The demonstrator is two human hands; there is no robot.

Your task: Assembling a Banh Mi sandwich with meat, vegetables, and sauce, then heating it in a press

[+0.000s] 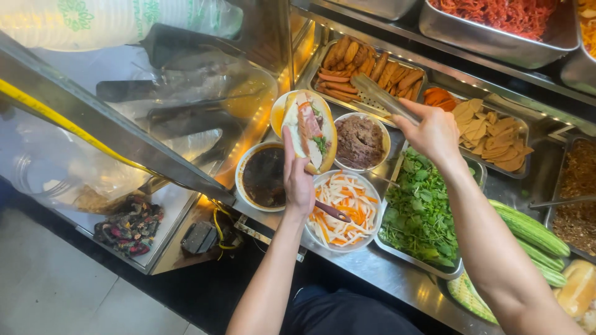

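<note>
Left hand: while metal tongs are worked alongside, a split, filled bread roll (309,129) is cradled by the left hand (297,180), fingers curled underneath.
Right hand: long metal tongs (383,98) are gripped over the steel tray of browned sausages (363,67) by the right hand (434,133), fingers pressed together.

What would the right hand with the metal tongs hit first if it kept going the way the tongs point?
Most likely the sausages in the metal tray: the right hand aims its tongs up-left over them. The tips seem just above the tray, though height is hard to judge.

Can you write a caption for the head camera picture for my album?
Left hand holds a filled sandwich while the right hand reaches metal tongs toward a tray of sausages.
</note>
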